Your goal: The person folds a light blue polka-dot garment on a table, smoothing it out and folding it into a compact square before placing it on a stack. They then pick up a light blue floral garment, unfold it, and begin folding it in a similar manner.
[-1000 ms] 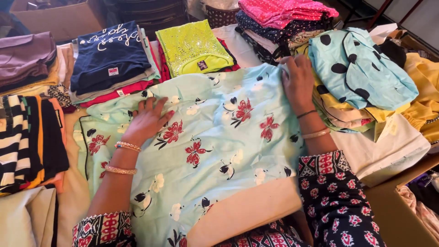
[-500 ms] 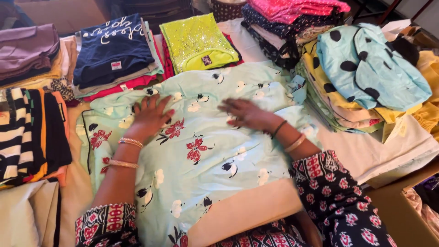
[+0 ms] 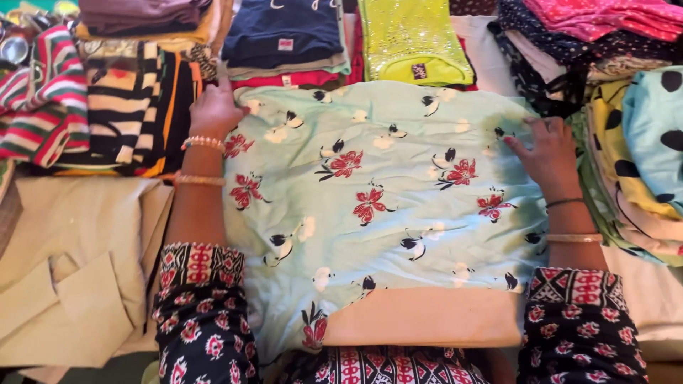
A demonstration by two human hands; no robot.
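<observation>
A pale mint garment [image 3: 384, 206] with red flowers, black and white prints and a beige hem band lies spread flat before me. My left hand [image 3: 213, 110] rests on its upper left corner, fingers closed on the fabric edge. At the garment's right side, my right hand [image 3: 544, 149] lies flat with fingers spread on the cloth. Both wrists wear bangles, and my sleeves are black with a red and white print.
Folded clothes ring the garment: a striped stack [image 3: 92, 107] at left, a navy top [image 3: 284, 32] and a lime sequinned top [image 3: 413, 39] behind, pink and dotted piles [image 3: 590, 28] at back right, a turquoise black-spotted piece [image 3: 658, 135] at right. Beige cloth [image 3: 78, 263] lies at lower left.
Both hands have slid outward from the middle of the garment to its left and right edges. The view has shifted closer and the cloth lies flatter.
</observation>
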